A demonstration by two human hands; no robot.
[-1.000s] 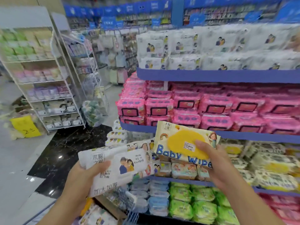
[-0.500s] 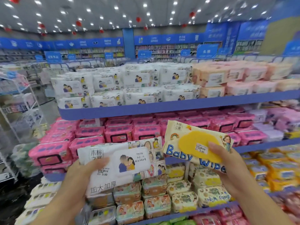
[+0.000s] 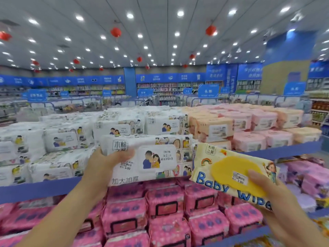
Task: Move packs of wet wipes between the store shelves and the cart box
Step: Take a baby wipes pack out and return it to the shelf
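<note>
My left hand point(image 3: 105, 163) grips a white pack of wet wipes point(image 3: 156, 157) with a cartoon couple on its lid, raised level with the top shelf point(image 3: 35, 191), in front of the stacked white packs point(image 3: 58, 141) of the same kind. My right hand point(image 3: 267, 191) holds a cream "Baby Wipes" pack point(image 3: 229, 172) with a yellow lid, thumb lying on the lid, tilted down to the right. The cart box is out of view.
Peach and pink packs point(image 3: 252, 125) fill the right of the top shelf. Hot-pink packs point(image 3: 160, 211) crowd the shelf below. Lilac packs point(image 3: 308, 177) lie to the right. Far aisles, blue signs and red lanterns stand behind.
The view has swung up from the lower shelves to the top shelf and ceiling. Both hands rose with their packs, the white pack now held at the top shelf.
</note>
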